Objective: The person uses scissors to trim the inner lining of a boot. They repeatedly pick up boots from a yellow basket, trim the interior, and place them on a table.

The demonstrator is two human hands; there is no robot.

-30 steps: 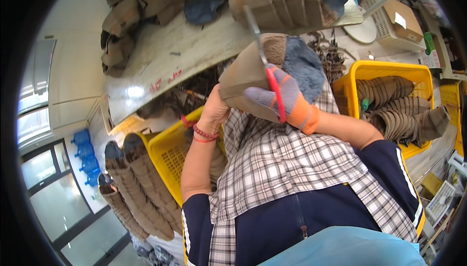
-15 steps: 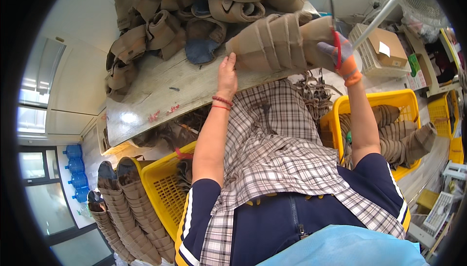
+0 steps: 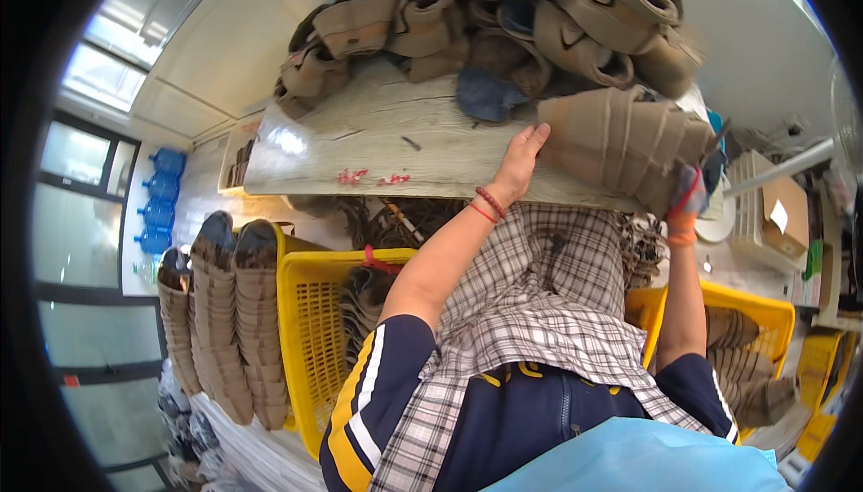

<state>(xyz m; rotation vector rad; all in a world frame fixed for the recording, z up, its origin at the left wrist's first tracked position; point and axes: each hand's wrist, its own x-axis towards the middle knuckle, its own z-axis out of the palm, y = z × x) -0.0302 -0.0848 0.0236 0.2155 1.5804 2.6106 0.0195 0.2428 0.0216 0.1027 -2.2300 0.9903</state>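
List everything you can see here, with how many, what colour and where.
Stack of shoe uppers: one, tan, on the table's near edge, between both hands.
Pile of shoe uppers: many, tan and blue, at the table's far side.
Table: one, grey wood.
Crates: two, yellow, at either side below.
Water bottles: several, blue, far left.
Left hand: bare, on the stack's left end.
Right hand: gloved, at the stack's right end.

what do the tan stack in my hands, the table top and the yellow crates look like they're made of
Tan stack: looks like matte fabric or soft suede-like sheet, judging by the limp, layered folds; hard to tell which.
Table top: pale wood or a wood-look laminate, with visible grain and a dull sheen.
Yellow crate: glossy moulded plastic, with a perforated grid wall.
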